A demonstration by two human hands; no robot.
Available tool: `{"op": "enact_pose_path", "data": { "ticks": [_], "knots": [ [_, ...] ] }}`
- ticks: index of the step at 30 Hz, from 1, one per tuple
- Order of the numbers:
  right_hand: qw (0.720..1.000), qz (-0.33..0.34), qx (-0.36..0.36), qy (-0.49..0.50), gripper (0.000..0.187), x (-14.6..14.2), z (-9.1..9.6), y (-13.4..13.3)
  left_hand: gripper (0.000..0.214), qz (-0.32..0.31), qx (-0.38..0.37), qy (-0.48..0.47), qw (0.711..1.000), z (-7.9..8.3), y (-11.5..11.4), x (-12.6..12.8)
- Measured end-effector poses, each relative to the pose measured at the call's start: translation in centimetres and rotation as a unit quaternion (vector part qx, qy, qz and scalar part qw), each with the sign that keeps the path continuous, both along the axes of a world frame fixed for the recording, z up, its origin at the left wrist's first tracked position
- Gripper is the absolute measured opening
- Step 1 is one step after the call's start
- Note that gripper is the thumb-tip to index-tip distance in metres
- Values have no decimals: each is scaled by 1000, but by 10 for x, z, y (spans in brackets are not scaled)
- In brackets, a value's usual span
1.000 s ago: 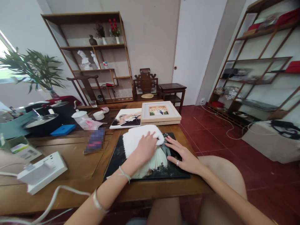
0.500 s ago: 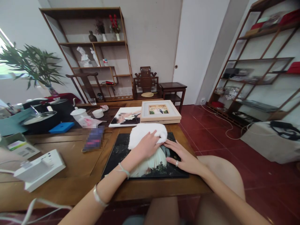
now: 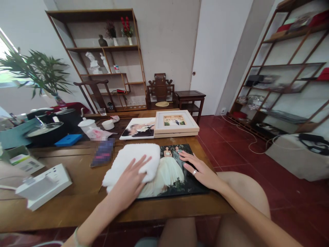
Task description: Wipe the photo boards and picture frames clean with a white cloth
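Note:
A white fluffy cloth (image 3: 120, 159) covers the left part of a dark photo panel (image 3: 189, 187), which lies flat near the table's front edge. My left hand (image 3: 132, 180) rests on top of the cloth, fingers spread and pressing it down. On the panel's right side lies my right hand (image 3: 202, 171), open, fingertips touching the printed surface; it wears a ring. Between my hands the print shows a couple, one in a wide pale gown. The panel's left edge is hidden under the cloth and my left forearm.
Behind the panel are a framed picture (image 3: 177, 132) and a white-edged print (image 3: 136, 128). To the left stand a white power strip (image 3: 48, 190), a blue box (image 3: 68, 140), a black pan (image 3: 46, 132) and a white teapot (image 3: 87, 127). The wooden table (image 3: 180, 207) ends near my knees.
My left hand has moved left and towards me, carrying the cloth from the panel's upper middle to its left side. The printed couple is now uncovered. My right hand has stayed nearly still.

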State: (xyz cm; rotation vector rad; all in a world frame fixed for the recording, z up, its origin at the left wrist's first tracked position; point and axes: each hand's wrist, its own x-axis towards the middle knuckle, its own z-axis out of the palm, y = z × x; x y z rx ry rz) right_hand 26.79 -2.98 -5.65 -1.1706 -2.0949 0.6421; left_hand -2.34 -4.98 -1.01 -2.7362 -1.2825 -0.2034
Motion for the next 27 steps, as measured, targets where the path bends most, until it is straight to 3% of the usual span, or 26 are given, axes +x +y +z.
{"op": "enact_pose_path", "data": {
  "ticks": [4,6,9,16,19,23,27],
  "knots": [
    [1000,8,20,-21,38,1,-3,0,24,-63,8,-30,998,-7,-57,5],
    [999,9,25,-28,37,2,-3,-1,24,-70,16,-35,997,-7,-69,5],
    [999,11,25,-39,38,2,-2,-1,26,-32,20,-30,999,-3,-56,2],
    [998,18,21,-61,39,1,0,-3,31,35,-36,21,999,13,39,-16],
    [998,13,22,-58,40,1,-1,-2,31,37,-36,18,999,11,60,-21],
    [999,10,18,-48,40,2,-2,-2,26,32,-16,22,999,0,49,-26],
    [999,11,11,-37,39,2,-1,-3,28,11,27,7,1000,-11,5,-29]
  ]
}}
